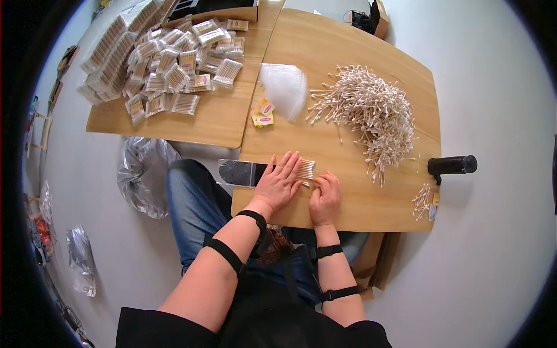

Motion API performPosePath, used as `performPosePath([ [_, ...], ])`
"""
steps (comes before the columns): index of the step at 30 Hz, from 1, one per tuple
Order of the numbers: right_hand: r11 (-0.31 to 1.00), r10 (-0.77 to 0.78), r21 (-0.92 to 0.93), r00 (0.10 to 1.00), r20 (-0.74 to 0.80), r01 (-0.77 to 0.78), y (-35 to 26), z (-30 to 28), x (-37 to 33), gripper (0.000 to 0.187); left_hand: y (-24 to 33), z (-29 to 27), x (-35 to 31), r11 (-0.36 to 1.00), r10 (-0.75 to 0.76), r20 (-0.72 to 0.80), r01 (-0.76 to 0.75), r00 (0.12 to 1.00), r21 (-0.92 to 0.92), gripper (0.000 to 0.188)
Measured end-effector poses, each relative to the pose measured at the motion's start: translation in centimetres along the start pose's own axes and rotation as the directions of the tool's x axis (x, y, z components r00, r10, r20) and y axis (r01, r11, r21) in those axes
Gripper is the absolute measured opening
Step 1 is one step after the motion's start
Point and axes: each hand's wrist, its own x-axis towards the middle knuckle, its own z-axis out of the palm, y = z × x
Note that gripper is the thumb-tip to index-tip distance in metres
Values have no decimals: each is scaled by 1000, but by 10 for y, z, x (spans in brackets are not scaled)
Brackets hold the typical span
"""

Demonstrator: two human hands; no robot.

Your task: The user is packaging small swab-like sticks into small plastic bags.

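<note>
My left hand (279, 181) lies flat, fingers spread, on a clear plastic bag (243, 173) of cotton swabs (306, 169) at the near edge of the wooden table (348, 203). Beside it my right hand (326, 196) curls its fingers against the bag's swab-filled end. The bag's empty end sticks out past the table edge over my lap. A big loose heap of cotton swabs (371, 107) spreads across the table beyond my hands.
A stack of clear bags (284, 87) and small yellow cards (263, 113) lie past my hands. Several packed swab bags (174, 64) cover a second table at left. A black cylinder (452, 165) and a few swabs (422, 200) sit at right. A crumpled plastic sack (145, 174) is on the floor.
</note>
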Motion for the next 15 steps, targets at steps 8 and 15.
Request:
performPosePath([
  [8, 1000, -4, -31, 1000, 12, 5, -1, 3, 0, 20, -1, 0, -1, 1000, -24, 15, 24, 1000, -20, 62],
  [15, 1000, -25, -19, 999, 20, 25, 5, 4, -3, 18, -1, -2, -1, 1000, -7, -18, 7, 1000, -6, 61],
])
